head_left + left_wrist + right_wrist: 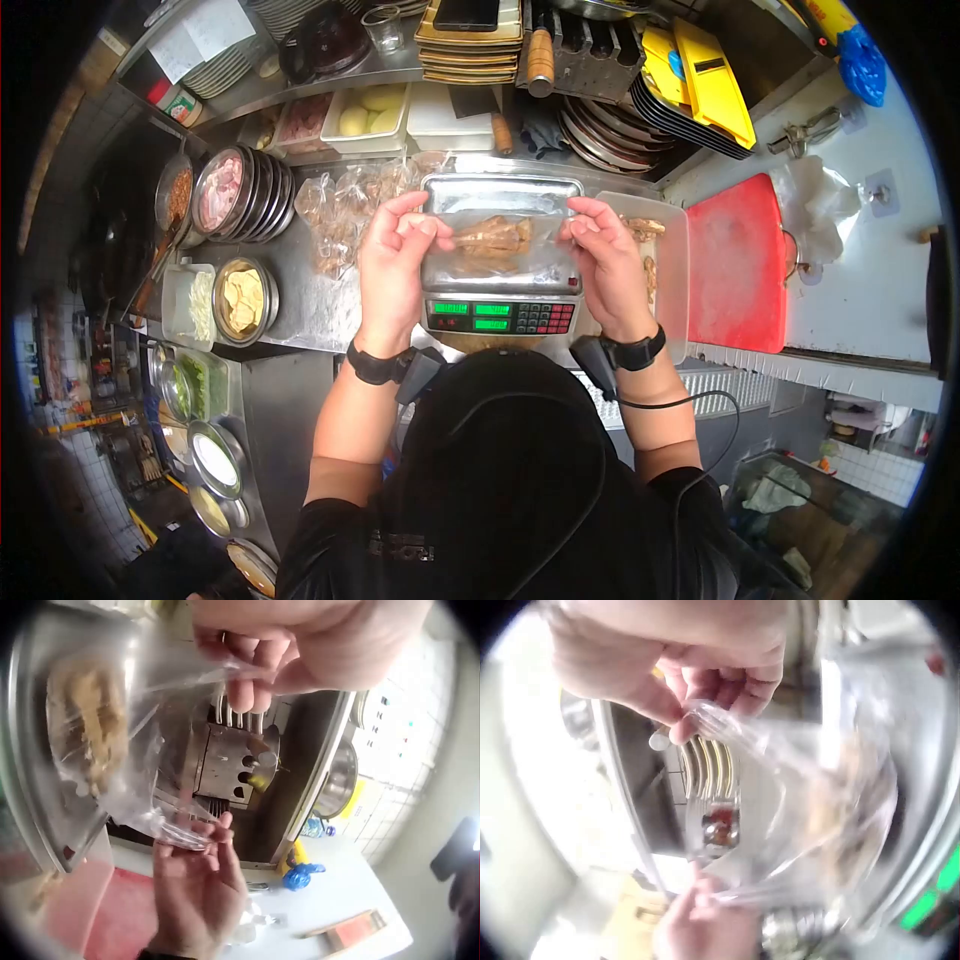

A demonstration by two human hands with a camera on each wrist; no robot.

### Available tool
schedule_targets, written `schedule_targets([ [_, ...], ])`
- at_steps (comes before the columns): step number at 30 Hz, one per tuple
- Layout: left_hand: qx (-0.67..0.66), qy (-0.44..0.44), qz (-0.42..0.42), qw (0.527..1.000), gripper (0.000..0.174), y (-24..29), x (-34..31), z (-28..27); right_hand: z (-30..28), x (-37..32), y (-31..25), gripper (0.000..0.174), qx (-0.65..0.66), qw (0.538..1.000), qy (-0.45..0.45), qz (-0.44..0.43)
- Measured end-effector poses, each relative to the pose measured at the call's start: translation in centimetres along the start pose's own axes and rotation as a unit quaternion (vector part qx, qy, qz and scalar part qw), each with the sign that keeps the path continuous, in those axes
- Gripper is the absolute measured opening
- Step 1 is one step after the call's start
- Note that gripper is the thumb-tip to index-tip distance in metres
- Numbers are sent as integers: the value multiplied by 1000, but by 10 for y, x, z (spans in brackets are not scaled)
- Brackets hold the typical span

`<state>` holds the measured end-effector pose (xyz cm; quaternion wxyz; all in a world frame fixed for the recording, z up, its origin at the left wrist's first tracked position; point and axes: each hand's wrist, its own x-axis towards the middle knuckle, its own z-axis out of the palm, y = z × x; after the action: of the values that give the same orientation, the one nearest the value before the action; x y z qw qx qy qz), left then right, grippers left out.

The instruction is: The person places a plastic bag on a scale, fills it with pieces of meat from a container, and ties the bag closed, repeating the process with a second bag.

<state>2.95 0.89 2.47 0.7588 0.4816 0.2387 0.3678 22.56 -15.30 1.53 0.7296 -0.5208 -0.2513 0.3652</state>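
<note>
A clear plastic bag point(490, 245) with brown pieces of food inside hangs stretched between the two hands above a digital scale point(503, 314). My left hand point(394, 270) pinches its left corner between thumb and fingers. My right hand point(610, 268) pinches the opposite corner the same way. In the left wrist view the brown food point(90, 727) bulges at the bottom of the bag, over the metal weighing pan point(30, 705). Slack film point(772, 761) spans from hand to hand in the right wrist view. Green digits glow on the scale's display.
Several filled clear bags point(345, 205) lie left of the scale. To the right stand a plastic tub point(672, 270) with more brown pieces and a red cutting board point(738, 265). Bowls of food point(243, 300) line the left side. Stacked plates point(470, 60) sit on the shelf behind.
</note>
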Motion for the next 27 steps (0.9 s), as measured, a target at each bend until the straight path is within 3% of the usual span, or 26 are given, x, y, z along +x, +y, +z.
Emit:
schedule_targets([
  [1,49,-10,9,999,33,-1,-2,4,1,-2,-6,30,135,988,-35,70],
  [2,97,-20,17,995,35,-1,-5,8,2,-4,-5,42,137,985,-78,63],
  [3,98,-20,18,995,35,0,-8,14,9,-7,-9,42,138,985,-78,62],
  [6,224,-94,-14,970,48,6,-18,30,24,-14,-14,64,67,975,-192,92],
  [9,229,-98,8,969,49,15,-13,33,23,-12,-16,59,84,979,-179,56],
  [10,170,-90,16,981,50,19,-9,31,21,-10,-20,59,85,979,-179,54],
  [12,150,-93,39,983,51,36,-8,30,12,-6,-34,59,115,982,-148,-10],
  [17,118,-95,70,986,53,54,-13,30,-1,-8,-47,60,117,977,-168,-55],
  [21,148,-96,37,984,53,26,-17,19,1,-16,-33,56,80,981,-178,-15],
  [24,153,-85,-17,984,52,-1,-18,9,-3,-21,-12,50,13,989,-132,71],
  [27,190,-72,-35,979,53,-12,-22,5,-7,-28,8,52,-63,990,-103,74],
])
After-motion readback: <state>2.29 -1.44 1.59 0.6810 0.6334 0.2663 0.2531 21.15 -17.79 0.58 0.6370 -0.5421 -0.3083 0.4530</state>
